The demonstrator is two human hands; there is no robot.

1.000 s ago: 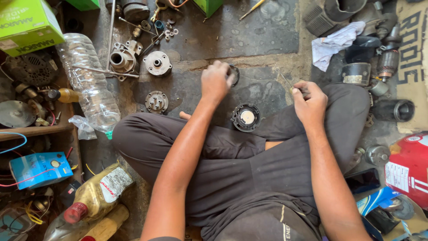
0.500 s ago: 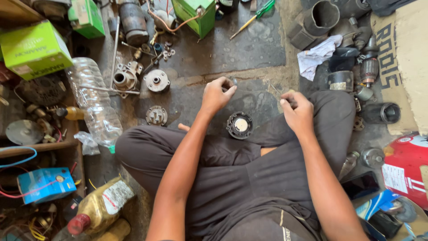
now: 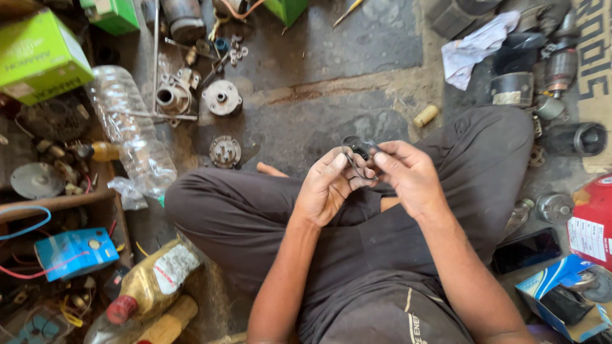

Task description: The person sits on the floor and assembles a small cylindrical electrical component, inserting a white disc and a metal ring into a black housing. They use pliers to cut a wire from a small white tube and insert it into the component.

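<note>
Black small part (image 3: 357, 148) pinched between left hand (image 3: 328, 188) and right hand (image 3: 408, 175) grips, above lap.

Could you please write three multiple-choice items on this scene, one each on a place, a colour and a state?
1. Where does the clear plastic bottle lie?
A. on the floor at the person's left
B. in the lap
C. on the white rag

2. What colour is the box at the top left?
A. red
B. green
C. black

3. How is the small black part held?
A. lying on the floor
B. in the left hand alone
C. between the left hand and right hand

Answers: 1 A, it lies beside the left knee; 2 B, its faces are bright green; 3 C, fingers of both hands meet on it.
</note>
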